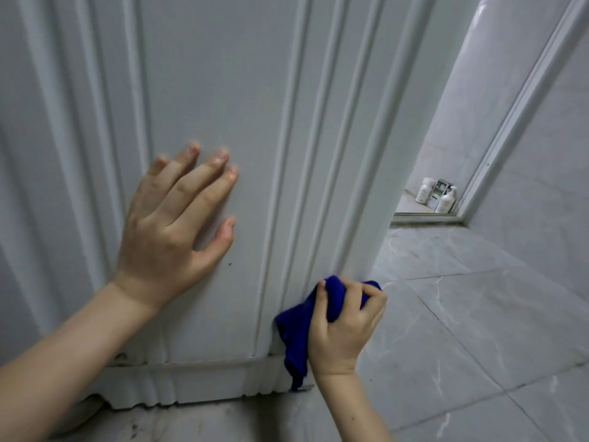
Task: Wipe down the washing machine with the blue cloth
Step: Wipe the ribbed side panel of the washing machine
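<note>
L hand (pixel 172 231) lies flat on washing machine (pixel 223 74) side panel, fingers spread, holding nothing. R hand (pixel 344 323) grips bunched blue cloth (pixel 293 333), pressed vs panel's bottom right corner.

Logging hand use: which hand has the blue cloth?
The right hand grips the blue cloth against the washing machine; the left hand presses flat, empty.

Home laundry corner, probably; washing machine (pixel 223 90); tiled floor (pixel 478 330); pump bottles (pixel 445 200).
</note>
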The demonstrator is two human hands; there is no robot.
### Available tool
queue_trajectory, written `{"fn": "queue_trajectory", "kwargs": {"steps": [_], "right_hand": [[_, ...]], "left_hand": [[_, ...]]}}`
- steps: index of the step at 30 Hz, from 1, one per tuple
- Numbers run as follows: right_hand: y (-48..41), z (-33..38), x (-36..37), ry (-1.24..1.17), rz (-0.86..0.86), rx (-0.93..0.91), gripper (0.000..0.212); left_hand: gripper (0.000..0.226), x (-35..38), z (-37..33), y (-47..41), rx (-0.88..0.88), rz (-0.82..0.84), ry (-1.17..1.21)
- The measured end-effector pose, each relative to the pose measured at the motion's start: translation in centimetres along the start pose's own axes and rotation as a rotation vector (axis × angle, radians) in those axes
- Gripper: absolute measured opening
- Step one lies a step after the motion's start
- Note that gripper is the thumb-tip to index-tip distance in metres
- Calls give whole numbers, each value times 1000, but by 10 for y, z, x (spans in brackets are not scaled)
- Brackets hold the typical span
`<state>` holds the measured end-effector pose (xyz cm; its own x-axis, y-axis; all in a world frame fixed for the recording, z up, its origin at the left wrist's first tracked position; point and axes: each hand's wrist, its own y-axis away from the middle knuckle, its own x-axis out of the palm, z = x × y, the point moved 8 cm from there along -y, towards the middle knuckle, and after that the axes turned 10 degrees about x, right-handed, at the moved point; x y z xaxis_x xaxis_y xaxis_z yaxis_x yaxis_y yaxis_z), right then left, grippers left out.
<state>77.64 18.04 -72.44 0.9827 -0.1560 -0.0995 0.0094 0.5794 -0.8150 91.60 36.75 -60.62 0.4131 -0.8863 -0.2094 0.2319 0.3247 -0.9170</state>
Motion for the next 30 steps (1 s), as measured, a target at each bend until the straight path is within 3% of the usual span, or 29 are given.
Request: {"fn": "queue_trajectory", "kwargs": {"steps": [5,8,11,15,18,23,26,30], "right_hand": [[-156,100,-18,-132,-308,-107,23],[-190,119,-19,-194,-376,-134,21],[-126,74,-8,-179,-285,-106,22],[28,-25,8,-40,51,69,26],[75,-50,7,26,207,136,25],[-40,43,-2,-225,-3,-49,25],[-95,94,4,-197,-63,-136,23],[-43,59,16,-76,44,-126,21]], "left_hand": [[48,1,1,2,5,-15,-20],[48,0,3,1,15,-13,-19],[46,0,4,1,24,13,-11],[45,-3,4,3,38,36,-8],[45,-4,3,3,26,46,-7],[47,-5,3,0,23,53,-13],[47,-5,3,-1,46,62,-33],[45,-6,7,-1,61,64,-44]]}}
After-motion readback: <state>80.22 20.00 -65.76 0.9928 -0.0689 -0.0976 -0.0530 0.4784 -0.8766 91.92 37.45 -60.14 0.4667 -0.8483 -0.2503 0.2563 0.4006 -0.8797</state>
